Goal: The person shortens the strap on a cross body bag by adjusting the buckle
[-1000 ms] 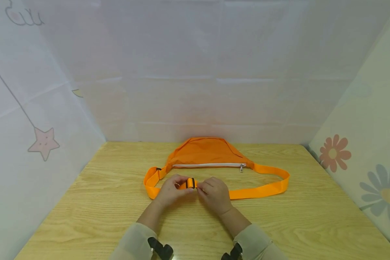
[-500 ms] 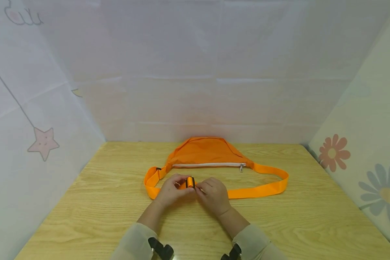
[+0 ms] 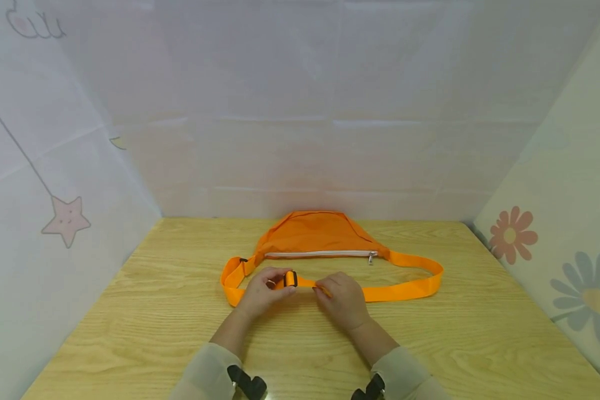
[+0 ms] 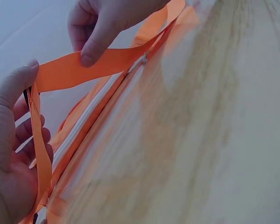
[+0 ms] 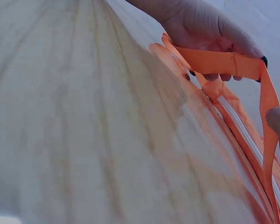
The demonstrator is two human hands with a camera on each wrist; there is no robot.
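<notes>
A wooden table [image 3: 130, 311] is carrying everything, walled in by pale sheets printed with a star [image 3: 66, 220] on the left and flowers [image 3: 512, 236] on the right. At the far middle of the table an orange waist bag [image 3: 312, 233] is lying flat against the back sheet, its white zipper [image 3: 320, 254] running across the front with the pull at the right end. The bag's orange strap [image 3: 405, 290] is looping out from both ends and curving forward toward the person, lying on the wood on the right side. The left hand [image 3: 262, 289] is curling its fingers round the strap at the black slider buckle [image 3: 290, 278] and gripping it just above the table. The right hand [image 3: 341, 297] is sitting just beside it, pinching the strap between thumb and fingers (the left wrist view is showing the thumb pressed flat on the webbing), so a short stretch of strap is running taut between the two hands.
</notes>
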